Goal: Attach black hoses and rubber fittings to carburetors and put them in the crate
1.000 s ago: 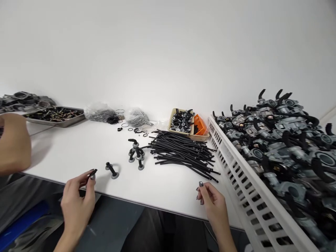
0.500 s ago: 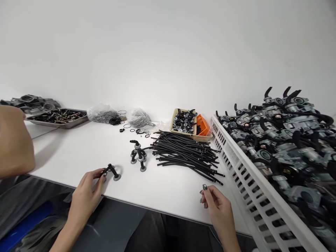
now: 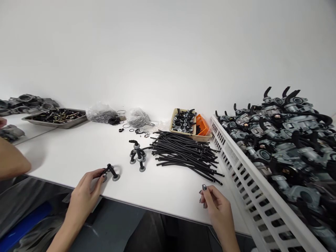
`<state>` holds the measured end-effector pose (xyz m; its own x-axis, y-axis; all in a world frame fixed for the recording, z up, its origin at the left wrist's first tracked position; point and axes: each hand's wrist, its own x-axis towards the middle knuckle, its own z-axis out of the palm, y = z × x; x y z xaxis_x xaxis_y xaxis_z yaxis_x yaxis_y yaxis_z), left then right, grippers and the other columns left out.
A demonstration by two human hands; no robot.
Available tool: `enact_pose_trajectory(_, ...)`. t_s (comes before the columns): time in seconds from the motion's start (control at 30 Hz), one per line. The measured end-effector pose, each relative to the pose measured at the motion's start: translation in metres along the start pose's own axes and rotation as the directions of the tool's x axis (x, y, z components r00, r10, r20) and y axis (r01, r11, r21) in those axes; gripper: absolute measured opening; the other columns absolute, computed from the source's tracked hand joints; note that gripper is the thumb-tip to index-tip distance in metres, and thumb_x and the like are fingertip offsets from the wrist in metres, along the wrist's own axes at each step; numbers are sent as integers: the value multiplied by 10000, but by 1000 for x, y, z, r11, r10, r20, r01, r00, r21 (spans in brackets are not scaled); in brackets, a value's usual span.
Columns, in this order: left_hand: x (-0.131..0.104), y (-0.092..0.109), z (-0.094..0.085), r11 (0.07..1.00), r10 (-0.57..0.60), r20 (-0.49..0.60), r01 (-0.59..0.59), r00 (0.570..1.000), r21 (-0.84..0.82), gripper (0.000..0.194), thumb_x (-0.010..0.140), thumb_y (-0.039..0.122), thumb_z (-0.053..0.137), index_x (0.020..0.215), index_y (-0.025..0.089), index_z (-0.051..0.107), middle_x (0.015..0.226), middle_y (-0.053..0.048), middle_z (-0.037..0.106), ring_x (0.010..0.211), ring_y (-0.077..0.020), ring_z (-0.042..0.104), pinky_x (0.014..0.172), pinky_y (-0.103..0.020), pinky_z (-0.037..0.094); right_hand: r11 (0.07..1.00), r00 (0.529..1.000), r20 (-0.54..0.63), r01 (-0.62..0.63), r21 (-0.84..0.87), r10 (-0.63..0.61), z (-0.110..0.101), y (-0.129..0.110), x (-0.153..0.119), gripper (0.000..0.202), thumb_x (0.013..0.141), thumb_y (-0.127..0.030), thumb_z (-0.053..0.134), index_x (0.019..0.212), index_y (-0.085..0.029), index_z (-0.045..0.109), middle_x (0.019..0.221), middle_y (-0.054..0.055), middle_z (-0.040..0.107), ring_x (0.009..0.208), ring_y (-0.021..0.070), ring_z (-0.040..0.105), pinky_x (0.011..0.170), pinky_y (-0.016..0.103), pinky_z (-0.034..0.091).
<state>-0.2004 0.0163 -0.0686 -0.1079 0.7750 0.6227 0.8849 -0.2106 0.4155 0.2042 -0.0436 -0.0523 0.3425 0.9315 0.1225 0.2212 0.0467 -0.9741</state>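
Note:
My left hand pinches a small black tube piece with a grey disc end, near the table's front edge. Beside its fingertips a black elbow piece stands on its grey round base. Farther right is a little cluster of the same black-and-grey pieces. My right hand is over the front edge of the table, fingers curled inward; whether anything small is inside them is hidden. Behind it lies a heap of black rubber tubes.
A white slatted crate full of metal parts with hoses fills the right. At the back are a cream tray, an orange basket, plastic bags and a metal tray. Another person's arm rests at far left.
The other person's arm at far left has moved left and lower, uncovering a metal part and fingertips behind it. Both my hands keep nearly the same pose.

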Motion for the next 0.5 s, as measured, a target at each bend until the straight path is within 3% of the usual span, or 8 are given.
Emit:
enact_pose_trajectory(0.37,0,0,3,999,-39,-15,39,999,0,347,900,483,473,1112,219,550,1070,-93,672,1015,-295,658,844,-404,517,1000,1000,11,0,-14,0,-1,3,1,464,837,-616,544,648,-194,580,563,13,518,546,159,479,526,263,410)
enact_pose_trajectory(0.5,-7,4,-1,992,-117,-101,112,988,-51,492,877,484,497,1277,205,429,1218,-152,615,1121,-352,616,585,-351,540,1000,1000,22,5,-16,-5,-1,0,0,460,845,-607,539,631,-200,561,565,10,504,542,158,471,522,264,406)
